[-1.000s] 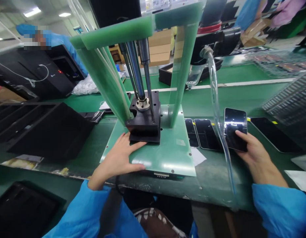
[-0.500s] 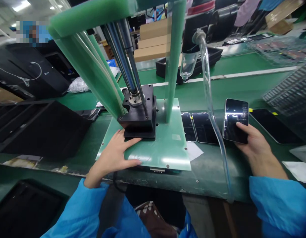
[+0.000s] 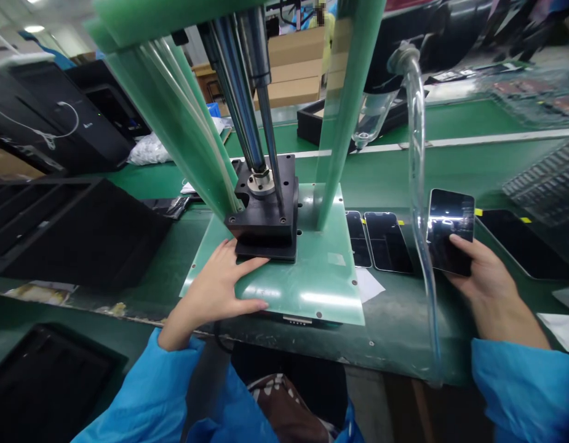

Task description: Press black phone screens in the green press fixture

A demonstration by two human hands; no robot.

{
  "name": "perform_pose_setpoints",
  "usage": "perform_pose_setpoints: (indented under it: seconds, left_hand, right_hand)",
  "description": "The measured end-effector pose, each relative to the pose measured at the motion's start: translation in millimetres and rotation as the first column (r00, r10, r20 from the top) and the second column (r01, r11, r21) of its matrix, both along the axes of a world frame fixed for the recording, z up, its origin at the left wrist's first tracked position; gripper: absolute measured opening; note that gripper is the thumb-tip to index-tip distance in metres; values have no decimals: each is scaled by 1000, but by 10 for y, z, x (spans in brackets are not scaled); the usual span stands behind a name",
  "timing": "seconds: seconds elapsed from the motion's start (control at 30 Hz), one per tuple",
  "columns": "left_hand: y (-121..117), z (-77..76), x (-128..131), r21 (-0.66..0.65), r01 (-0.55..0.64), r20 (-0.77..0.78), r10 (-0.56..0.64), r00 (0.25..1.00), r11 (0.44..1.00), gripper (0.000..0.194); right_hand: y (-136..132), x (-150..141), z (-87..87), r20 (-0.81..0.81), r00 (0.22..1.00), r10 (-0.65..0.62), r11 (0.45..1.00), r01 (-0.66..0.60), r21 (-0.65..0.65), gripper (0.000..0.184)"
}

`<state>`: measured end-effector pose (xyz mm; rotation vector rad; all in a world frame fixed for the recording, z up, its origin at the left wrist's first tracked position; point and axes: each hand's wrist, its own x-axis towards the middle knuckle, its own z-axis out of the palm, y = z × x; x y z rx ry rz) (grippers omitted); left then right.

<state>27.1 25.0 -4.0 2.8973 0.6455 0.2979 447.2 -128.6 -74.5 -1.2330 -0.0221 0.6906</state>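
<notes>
A press with a green frame stands before me, its black press block [image 3: 263, 209] low over the green base plate [image 3: 307, 286]. My left hand [image 3: 214, 286] lies on that plate at the block's front left, fingers spread, with some fingertips hidden behind the block. In my right hand [image 3: 485, 277] is a smartphone [image 3: 450, 227] with a dark glossy screen, gripped with the thumb on its face and tilted up above the bench. Two more phones [image 3: 386, 241] lie flat just right of the press. Another dark phone [image 3: 528, 243] with yellow tabs rests beyond my right hand.
A clear hose [image 3: 420, 172] hangs between the press and my right hand. Black foam trays [image 3: 85, 234] sit at the left, and a stack of grey trays [image 3: 549, 178] at the right. White paper [image 3: 368, 284] pokes out beside the base plate.
The whole view has shifted slightly, so the press and phones appear a little further right. Both hands keep their places, the right still holding the smartphone.
</notes>
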Motion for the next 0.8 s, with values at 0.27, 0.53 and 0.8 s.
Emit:
perform_pose_setpoints:
  seconds: [0.27, 0.53, 0.8]
  left_hand:
    - [-7, -11, 5, -5, -13, -9, 13, 1000, 1000, 73]
    - [4, -36, -15, -9, -21, -13, 21, 1000, 1000, 74]
    - [18, -29, -17, 22, 5, -10, -5, 1000, 1000, 74]
  right_hand:
    - [23, -59, 30, 10, 1000, -10, 999, 10, -50, 24]
    - [45, -68, 55, 8, 999, -31, 997, 31, -74, 22]
    - [-4, 68, -87, 37, 999, -4, 998, 6, -60, 23]
